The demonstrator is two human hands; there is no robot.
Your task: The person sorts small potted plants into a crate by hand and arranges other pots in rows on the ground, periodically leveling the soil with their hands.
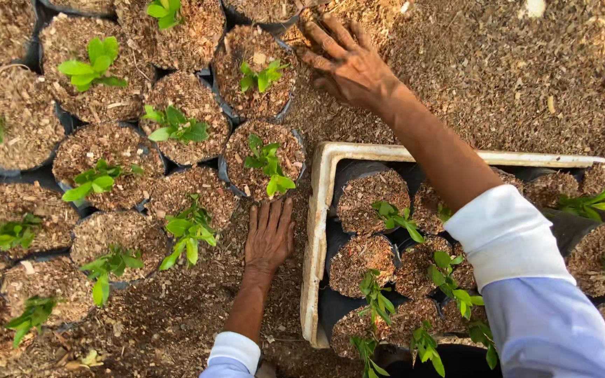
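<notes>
My left hand (269,236) lies flat, palm down, on loose brown mulch beside a white foam tray (316,231), just below a black grow bag with a green seedling (264,159). My right hand (348,61) reaches far forward over the tray, fingers spread on the mulch right of another seedling bag (257,73). Neither hand holds anything. The tray carries several black bags of mulch with small seedlings (390,217).
Rows of black grow bags with leafy seedlings (176,126) fill the left half of the ground. Loose brown mulch (512,77) covers the upper right. More bags (589,210) sit at the tray's right end.
</notes>
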